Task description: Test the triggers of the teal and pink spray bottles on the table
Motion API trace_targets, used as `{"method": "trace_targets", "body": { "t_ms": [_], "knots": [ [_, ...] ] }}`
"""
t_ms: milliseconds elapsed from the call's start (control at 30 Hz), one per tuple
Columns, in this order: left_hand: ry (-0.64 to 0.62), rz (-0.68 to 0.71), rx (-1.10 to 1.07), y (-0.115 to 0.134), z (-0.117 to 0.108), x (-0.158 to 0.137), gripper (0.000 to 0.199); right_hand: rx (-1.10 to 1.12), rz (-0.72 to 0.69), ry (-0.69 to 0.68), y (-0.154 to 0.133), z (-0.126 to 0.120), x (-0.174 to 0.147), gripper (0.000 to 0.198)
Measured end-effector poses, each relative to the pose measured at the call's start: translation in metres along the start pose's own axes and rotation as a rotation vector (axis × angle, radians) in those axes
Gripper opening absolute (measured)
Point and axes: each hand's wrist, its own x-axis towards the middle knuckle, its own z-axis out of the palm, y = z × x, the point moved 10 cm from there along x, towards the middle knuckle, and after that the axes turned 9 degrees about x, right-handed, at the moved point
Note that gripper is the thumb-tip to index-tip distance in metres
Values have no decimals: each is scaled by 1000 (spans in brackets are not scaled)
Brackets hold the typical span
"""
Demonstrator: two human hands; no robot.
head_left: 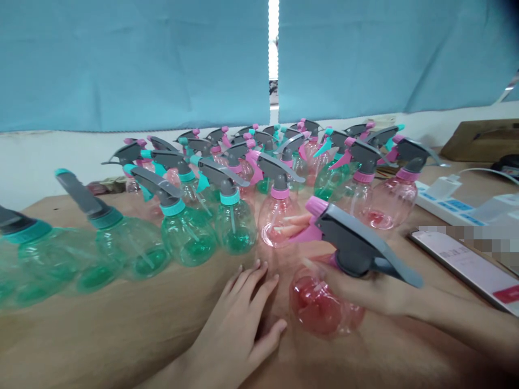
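My right hand is wrapped round the neck of a pink spray bottle at the front right. Some of its fingers reach forward by the pink trigger, and the grey spray head rises above the hand. The bottle looks slightly tilted. My left hand lies palm down on the wooden table, fingers spread, just left of that bottle. Beyond the hands stand a green spray bottle and another pink spray bottle, part of a crowd of similar bottles.
A row of green spray bottles runs to the left edge. On the right lie a phone and a white power strip with plugs in it. A brown cardboard box sits behind them. A blue curtain hangs at the back.
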Motion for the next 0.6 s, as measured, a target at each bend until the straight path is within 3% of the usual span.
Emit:
{"method": "trace_targets", "body": {
  "t_ms": [167,333,500,600],
  "knots": [
    [5,3,14,1,0,0,50,-19,-16,-45,-1,1,2,8],
    [-8,-3,29,1,-1,1,49,-95,-54,-55,-4,2,3,35],
    [-6,1,26,1,-1,0,48,-65,-11,-24,-5,-2,4,16],
    [-18,3,33,1,1,0,49,-15,-6,6,-6,-3,2,14]
  ]
}}
